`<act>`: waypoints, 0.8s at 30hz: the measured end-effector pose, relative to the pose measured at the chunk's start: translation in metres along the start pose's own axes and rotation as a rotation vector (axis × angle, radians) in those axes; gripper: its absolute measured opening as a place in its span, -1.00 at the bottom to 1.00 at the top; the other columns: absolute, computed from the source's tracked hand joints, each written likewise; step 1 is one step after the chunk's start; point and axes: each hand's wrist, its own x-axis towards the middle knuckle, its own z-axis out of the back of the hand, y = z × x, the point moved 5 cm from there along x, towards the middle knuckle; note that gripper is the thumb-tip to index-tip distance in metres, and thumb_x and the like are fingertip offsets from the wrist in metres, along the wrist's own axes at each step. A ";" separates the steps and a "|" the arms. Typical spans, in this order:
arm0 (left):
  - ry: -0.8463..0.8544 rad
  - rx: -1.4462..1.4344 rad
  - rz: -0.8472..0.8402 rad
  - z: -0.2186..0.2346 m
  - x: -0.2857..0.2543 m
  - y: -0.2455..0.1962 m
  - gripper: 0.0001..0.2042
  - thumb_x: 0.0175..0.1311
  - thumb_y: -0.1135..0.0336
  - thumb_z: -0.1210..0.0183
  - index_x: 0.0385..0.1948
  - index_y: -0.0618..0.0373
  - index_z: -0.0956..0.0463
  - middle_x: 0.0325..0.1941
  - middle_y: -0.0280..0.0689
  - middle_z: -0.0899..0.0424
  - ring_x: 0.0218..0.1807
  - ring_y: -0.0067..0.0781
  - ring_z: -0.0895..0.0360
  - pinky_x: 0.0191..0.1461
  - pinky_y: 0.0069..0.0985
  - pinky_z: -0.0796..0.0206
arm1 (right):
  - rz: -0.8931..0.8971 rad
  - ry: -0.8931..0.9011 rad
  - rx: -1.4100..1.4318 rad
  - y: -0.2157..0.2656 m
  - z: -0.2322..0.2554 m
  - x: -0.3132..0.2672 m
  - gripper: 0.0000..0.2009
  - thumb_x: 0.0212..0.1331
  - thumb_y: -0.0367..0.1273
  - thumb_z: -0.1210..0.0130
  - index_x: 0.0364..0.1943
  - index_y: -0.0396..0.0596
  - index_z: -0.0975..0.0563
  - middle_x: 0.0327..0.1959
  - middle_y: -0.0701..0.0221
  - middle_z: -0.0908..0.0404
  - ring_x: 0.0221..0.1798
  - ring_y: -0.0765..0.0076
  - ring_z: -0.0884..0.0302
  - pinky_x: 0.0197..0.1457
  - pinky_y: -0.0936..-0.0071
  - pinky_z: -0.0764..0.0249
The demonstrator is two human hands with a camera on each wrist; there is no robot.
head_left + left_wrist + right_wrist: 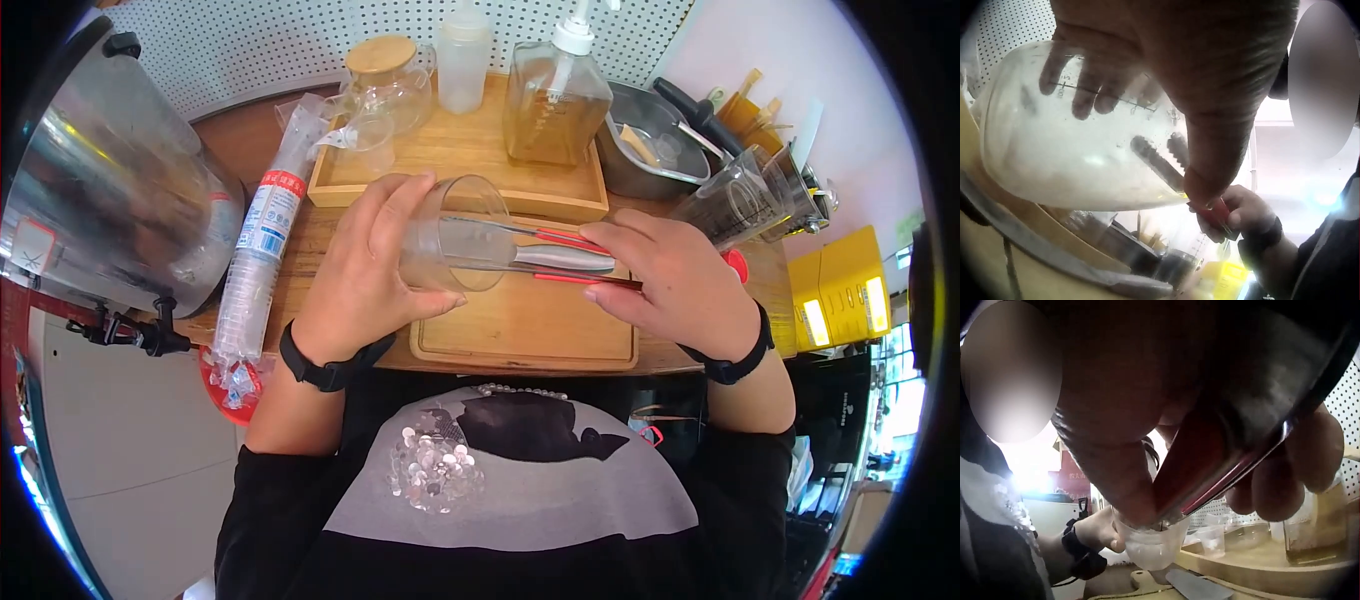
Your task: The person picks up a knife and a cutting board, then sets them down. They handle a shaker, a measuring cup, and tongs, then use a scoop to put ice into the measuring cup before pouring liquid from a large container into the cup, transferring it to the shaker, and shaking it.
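Note:
My left hand point(375, 265) grips a clear measuring cup point(462, 265) tipped on its side, its mouth toward the right. Measurement marks show on the cup wall in the left wrist view. My right hand point(680, 280) holds red-and-metal tongs point(570, 238) between thumb and fingers. Their serrated tips point(1157, 156) are inside the cup, seen through its wall. Below both hands lies a wooden cutting board point(525, 345). A flat metal blade point(1197, 585) lies on it in the right wrist view.
Behind the board, a wooden tray point(450, 190) carries a glass teapot point(385, 90) and a pump bottle point(560, 110). Stacked plastic cups point(262, 240) and a large metal drum point(110, 180) stand left. To the right are a metal basin point(655, 180), a glass jug point(730, 200) and a yellow box point(840, 285).

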 end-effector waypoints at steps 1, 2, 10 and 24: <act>-0.002 -0.001 0.002 0.001 0.000 0.001 -0.06 -0.46 0.36 -0.52 0.21 0.15 -0.24 0.11 -0.02 -0.39 0.14 0.06 -0.39 0.21 -0.23 -0.29 | -0.007 -0.003 0.012 -0.001 0.001 -0.001 -0.61 0.07 -0.27 -0.20 -0.06 -0.21 -0.48 -0.30 0.19 -0.51 -0.31 0.01 -0.51 -0.25 0.23 -0.45; -0.016 -0.007 -0.001 0.002 -0.001 0.002 -0.05 -0.46 0.36 -0.52 0.21 0.15 -0.23 0.11 -0.02 -0.39 0.14 0.06 -0.39 0.21 -0.23 -0.28 | -0.005 -0.001 0.012 -0.001 0.003 -0.003 -0.61 0.07 -0.27 -0.20 -0.06 -0.21 -0.48 -0.30 0.19 -0.51 -0.31 0.01 -0.51 -0.25 0.23 -0.45; -0.069 -0.010 0.043 0.013 -0.007 0.021 -0.04 -0.46 0.38 -0.52 0.21 0.18 -0.22 0.13 -0.02 -0.38 0.17 0.04 -0.38 0.24 -0.26 -0.26 | -0.430 0.187 0.337 -0.038 -0.028 -0.076 -0.54 0.00 -0.29 -0.28 0.02 -0.17 -0.52 -0.45 0.25 -0.51 -0.40 0.32 -0.50 -0.34 0.39 -0.39; -0.035 -0.045 0.055 0.002 -0.002 0.007 -0.06 -0.47 0.38 -0.52 0.20 0.16 -0.23 0.11 -0.02 -0.40 0.14 0.07 -0.40 0.19 -0.27 -0.31 | -0.314 -0.052 0.405 -0.030 -0.017 -0.049 -0.64 0.03 -0.32 -0.23 -0.08 -0.17 -0.53 -0.37 0.19 -0.55 -0.35 0.02 -0.50 -0.30 0.29 -0.40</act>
